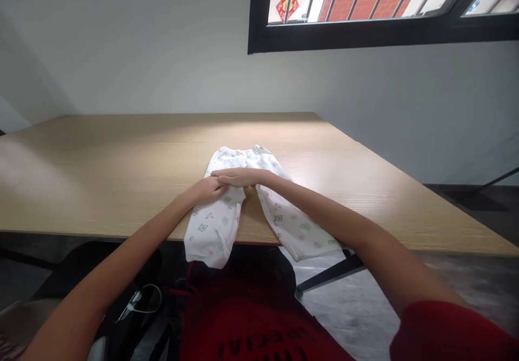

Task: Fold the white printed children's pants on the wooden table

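Forearms meet at frame centre. Right hand lies flat, fingers together, on small white printed cloth trousers; left hand touches them, fingers' state unclear.

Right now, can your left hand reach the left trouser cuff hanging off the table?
Probably yes: the left hand rests on that same trouser leg, and nothing lies between it and the cuff.
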`<state>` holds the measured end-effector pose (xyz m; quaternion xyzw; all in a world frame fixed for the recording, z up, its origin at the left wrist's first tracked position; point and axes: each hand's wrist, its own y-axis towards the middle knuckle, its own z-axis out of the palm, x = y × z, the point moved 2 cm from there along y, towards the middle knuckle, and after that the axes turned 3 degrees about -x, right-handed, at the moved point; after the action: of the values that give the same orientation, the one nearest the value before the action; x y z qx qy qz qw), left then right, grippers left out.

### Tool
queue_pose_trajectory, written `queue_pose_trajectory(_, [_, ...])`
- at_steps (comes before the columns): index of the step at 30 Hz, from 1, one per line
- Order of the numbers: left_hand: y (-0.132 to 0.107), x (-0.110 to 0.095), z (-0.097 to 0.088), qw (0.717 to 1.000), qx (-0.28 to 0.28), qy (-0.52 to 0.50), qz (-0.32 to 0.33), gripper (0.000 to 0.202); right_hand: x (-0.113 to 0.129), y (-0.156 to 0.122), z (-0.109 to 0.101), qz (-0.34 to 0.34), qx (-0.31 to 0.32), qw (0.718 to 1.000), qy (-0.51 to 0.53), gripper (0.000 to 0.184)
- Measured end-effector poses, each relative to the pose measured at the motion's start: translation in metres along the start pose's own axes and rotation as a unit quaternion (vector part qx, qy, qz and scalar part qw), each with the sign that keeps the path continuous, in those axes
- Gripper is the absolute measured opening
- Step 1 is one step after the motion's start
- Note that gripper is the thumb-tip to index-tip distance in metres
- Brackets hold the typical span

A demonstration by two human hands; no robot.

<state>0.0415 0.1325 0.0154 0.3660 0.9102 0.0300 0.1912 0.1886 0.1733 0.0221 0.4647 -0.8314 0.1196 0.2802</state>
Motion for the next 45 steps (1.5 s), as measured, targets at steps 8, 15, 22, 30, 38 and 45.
queue_pose_trajectory(8, [-0.106, -0.075, 0.005, 0.992, 0.085, 0.091, 0.012, 0.045, -0.032, 0.048, 0.002, 0.001, -0.005, 0.989, -0.146, 0.051])
queue_pose_trajectory(15, [-0.139, -0.079, -0.010, 0.992, 0.013, 0.115, -0.056, 0.039, -0.041, 0.042, -0.027, 0.120, -0.029, 0.992, 0.031, 0.044])
queue_pose_trajectory(22, [-0.068, -0.081, -0.032, 0.996, -0.023, 0.078, -0.045, 0.039, -0.052, -0.050, -0.042, 0.083, -0.133, 0.984, 0.086, 0.035])
queue_pose_trajectory(30, [0.085, -0.122, 0.035, 0.993, 0.097, -0.006, 0.059, 0.039, -0.073, -0.084, -0.037, 0.104, -0.164, 0.976, 0.092, 0.045])
queue_pose_trajectory(38, [0.003, -0.213, 0.108, 0.990, -0.020, 0.059, 0.123, 0.071, -0.090, -0.074, -0.033, 0.058, -0.140, 0.988, 0.000, 0.047])
queue_pose_trajectory(45, [0.020, -0.242, 0.135, 0.958, -0.164, 0.215, 0.093, 0.027, -0.094, -0.074, -0.025, 0.121, -0.205, 0.969, -0.071, 0.053])
